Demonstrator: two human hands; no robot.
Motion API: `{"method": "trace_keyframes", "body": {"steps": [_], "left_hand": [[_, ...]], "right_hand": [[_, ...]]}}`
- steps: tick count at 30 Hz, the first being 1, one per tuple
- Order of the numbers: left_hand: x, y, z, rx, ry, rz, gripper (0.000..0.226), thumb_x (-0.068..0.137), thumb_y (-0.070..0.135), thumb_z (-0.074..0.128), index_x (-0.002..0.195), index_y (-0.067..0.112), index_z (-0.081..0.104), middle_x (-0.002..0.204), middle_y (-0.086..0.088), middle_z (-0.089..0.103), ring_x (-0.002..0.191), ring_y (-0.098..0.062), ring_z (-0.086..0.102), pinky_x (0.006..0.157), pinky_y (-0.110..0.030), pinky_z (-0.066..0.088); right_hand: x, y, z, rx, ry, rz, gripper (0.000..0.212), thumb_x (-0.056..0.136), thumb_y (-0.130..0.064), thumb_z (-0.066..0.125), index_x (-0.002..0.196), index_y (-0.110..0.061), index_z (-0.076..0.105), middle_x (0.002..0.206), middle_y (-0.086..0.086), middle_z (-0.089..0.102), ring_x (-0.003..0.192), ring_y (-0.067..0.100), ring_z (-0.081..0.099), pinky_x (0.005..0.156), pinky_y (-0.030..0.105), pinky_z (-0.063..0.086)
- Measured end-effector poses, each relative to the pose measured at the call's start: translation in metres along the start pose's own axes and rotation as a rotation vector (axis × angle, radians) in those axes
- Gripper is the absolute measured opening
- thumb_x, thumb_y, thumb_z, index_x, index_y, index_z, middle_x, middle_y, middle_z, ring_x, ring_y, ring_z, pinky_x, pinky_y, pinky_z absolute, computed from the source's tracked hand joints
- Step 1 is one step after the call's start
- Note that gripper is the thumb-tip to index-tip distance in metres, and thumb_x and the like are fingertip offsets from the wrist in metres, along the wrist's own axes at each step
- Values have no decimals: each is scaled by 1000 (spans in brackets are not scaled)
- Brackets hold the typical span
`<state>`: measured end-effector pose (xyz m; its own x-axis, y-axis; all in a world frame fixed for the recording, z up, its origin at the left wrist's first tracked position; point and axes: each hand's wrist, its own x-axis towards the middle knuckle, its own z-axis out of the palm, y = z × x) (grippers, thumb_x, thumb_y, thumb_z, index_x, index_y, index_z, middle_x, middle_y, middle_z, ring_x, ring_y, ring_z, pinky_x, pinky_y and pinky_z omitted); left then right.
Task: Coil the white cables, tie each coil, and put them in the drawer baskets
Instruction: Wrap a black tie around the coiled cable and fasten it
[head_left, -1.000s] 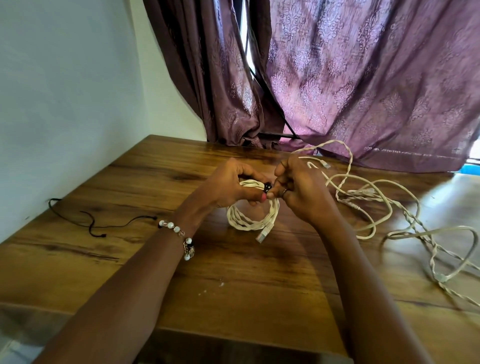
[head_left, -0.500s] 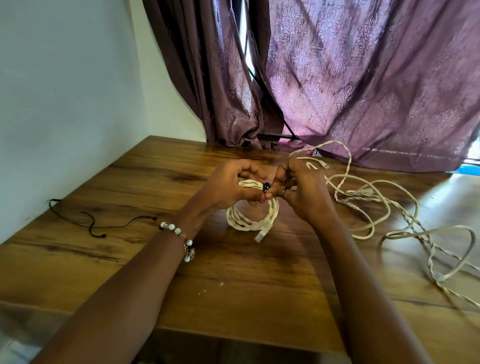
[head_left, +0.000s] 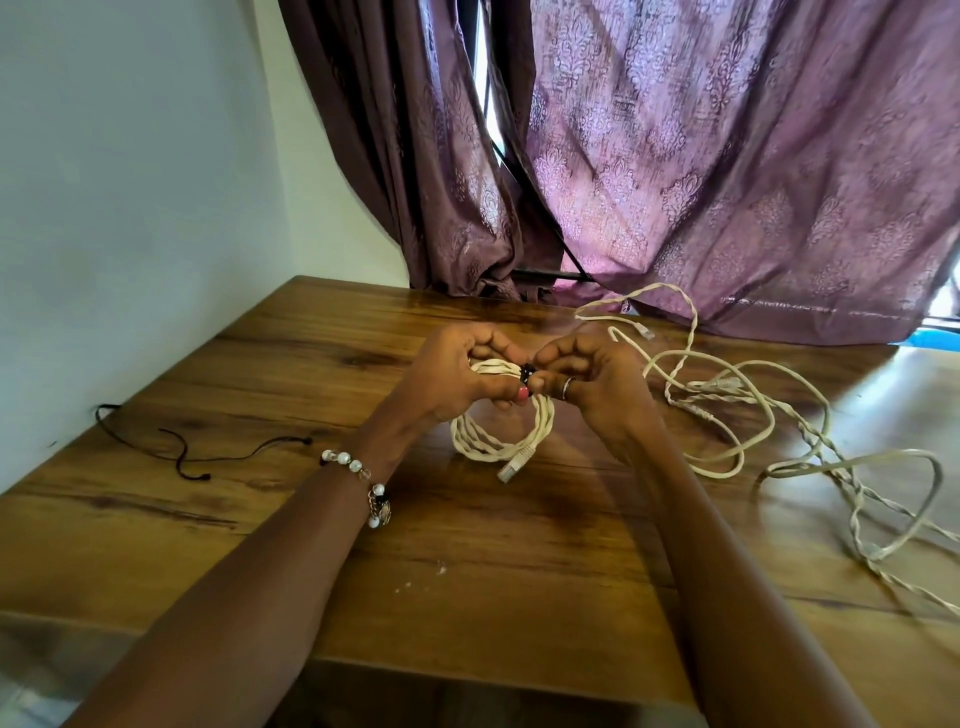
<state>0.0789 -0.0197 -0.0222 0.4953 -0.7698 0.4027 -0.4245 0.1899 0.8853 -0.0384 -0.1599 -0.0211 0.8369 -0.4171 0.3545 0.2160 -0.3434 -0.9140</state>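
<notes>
Both hands have drifted slightly toward frame centre, otherwise unchanged. Table (head_left: 218, 519): open room at left and front, front edge close below the forearms. Loose cables (head_left: 748, 405), right of centre: light, limp, apt to snag. Coil (head_left: 498, 441), centre, hangs touching the table; best held at its bound top. Left hand (head_left: 457, 379) grips that top; right hand (head_left: 592, 379) fingertips pinch the black tie (head_left: 526, 373).
</notes>
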Motion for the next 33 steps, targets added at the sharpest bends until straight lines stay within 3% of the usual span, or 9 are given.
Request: {"method": "trace_keyframes", "body": {"steps": [6,9,14,17,21,25,29,33], "left_hand": [[2,-3,5,51,59,22,32,67,-4,80,94,-3,63,78,-24,70,69,-28,71,59,-28,57],[1,-5,6,41,101,43,28,68,-5,79,91,-1,64,79,-20,71,71,-30,71,62,-34,60],[2,-5,9,-47,223,64,25,71,-7,76,91,-6,62,83,-18,71,69,-22,72,59,-25,58],[3,-8,9,-78,299,64,24,70,-7,77,89,-7,61,85,-21,70,70,-27,72,60,-27,59],[5,-9,12,-72,341,78,25,68,-7,79,86,-6,62,85,-17,71,70,-23,72,59,-27,59],[4,-8,15,-44,335,72,27,68,-8,79,89,-9,63,86,-16,71,71,-20,71,59,-26,58],[3,-9,16,24,332,72,31,67,-3,81,92,-8,63,86,-17,71,71,-19,71,59,-25,57],[2,-11,14,84,326,60,33,65,4,84,92,1,66,86,-11,72,75,-19,72,64,-34,60]], "right_hand": [[0,7,1,151,84,57,11,71,1,76,72,-9,70,68,12,69,61,22,65,58,29,54],[0,6,6,201,113,43,9,75,5,71,75,-4,70,70,12,70,61,21,65,59,31,55],[2,8,6,133,149,-77,13,77,2,70,90,0,73,89,15,73,81,29,69,77,44,57],[2,6,8,30,115,-165,25,78,7,69,102,2,71,97,11,73,91,22,70,77,33,56],[2,4,14,3,196,-195,21,78,9,69,92,-6,71,76,-10,73,75,6,68,66,17,52],[0,4,16,-251,254,-270,13,82,4,67,81,-9,69,73,-6,67,69,2,63,62,10,46],[5,9,17,-669,244,-502,9,80,-5,57,75,-1,63,70,10,63,63,24,57,55,34,47],[7,8,15,-662,214,-497,9,80,-6,56,76,-1,63,74,10,64,67,23,58,59,32,48]]}}
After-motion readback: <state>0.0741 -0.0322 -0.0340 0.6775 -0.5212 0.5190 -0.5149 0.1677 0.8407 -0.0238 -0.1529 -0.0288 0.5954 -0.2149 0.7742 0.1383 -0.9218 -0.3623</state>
